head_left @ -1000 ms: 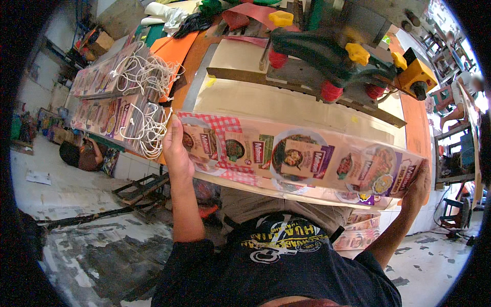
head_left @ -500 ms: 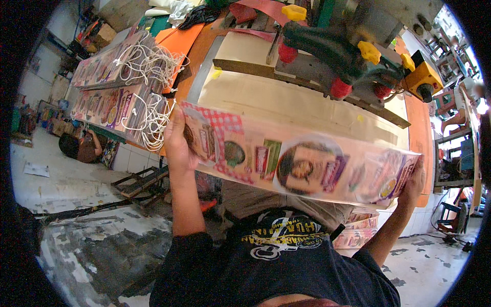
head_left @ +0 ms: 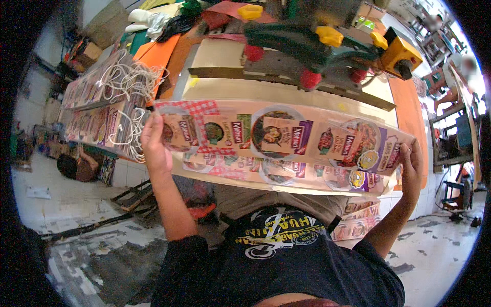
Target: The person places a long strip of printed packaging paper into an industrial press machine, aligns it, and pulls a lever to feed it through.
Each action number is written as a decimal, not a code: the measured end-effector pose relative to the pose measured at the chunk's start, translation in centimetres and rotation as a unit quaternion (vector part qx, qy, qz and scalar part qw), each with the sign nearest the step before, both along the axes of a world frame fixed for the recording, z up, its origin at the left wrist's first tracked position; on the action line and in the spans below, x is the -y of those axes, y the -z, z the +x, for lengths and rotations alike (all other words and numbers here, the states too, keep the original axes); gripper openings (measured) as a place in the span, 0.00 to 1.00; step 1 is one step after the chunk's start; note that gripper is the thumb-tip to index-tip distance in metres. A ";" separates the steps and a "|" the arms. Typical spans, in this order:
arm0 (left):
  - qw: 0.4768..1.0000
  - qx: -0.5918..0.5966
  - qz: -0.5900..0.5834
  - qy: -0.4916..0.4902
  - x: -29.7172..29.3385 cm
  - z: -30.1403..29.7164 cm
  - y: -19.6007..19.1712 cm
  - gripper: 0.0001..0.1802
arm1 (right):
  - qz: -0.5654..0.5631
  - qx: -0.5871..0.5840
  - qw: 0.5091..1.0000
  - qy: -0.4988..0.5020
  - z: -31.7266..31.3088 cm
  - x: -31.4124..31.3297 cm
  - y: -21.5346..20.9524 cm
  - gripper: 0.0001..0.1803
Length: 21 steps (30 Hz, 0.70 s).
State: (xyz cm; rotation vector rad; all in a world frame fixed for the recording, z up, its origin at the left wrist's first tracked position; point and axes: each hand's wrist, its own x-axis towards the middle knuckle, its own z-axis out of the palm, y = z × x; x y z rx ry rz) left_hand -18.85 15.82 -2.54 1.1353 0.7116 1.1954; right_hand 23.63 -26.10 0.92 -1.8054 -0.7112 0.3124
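Note:
A long, glossy printed strip (head_left: 316, 134), with pictures of food packs and dishes and a red-checked patch, is stretched between my two hands. My left hand (head_left: 155, 146) grips its left end, and my right hand (head_left: 410, 163) pinches the right end near a purple corner. Just below it, nearer my body, a second strip (head_left: 245, 170) of the same print shows partly, its upper part hidden by the held one. Beyond the strips spreads a cream-coloured work surface (head_left: 225, 91) with a long metal bar (head_left: 215, 72) across it.
Above the surface stands a dark green machine arm (head_left: 286, 43) with yellow and red knobs and a yellow control box (head_left: 401, 53). At left, printed strips (head_left: 84, 125) lie stacked with tangled white cords (head_left: 128, 82). More prints (head_left: 355, 225) lie low at right. A person (head_left: 82, 165) is at far left.
The held strip, blurred and sloping down to the right before, is now more level and sharper. The second strip below it has come into sight. The view has shifted slightly.

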 end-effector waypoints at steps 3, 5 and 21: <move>0.999 0.028 -0.014 -0.014 -0.4 -0.7 0.3 0.14 | 0.032 -0.026 0.999 0.023 -0.4 -0.6 -0.1 0.20; 1.000 0.027 -0.011 -0.008 -0.9 -1.8 0.7 0.15 | 0.057 -0.047 0.997 0.009 -0.6 -1.0 -0.4 0.18; 0.982 0.079 -0.164 -0.050 -0.4 -0.8 1.9 0.16 | 0.122 -0.172 0.974 0.086 -3.7 -5.2 1.6 0.26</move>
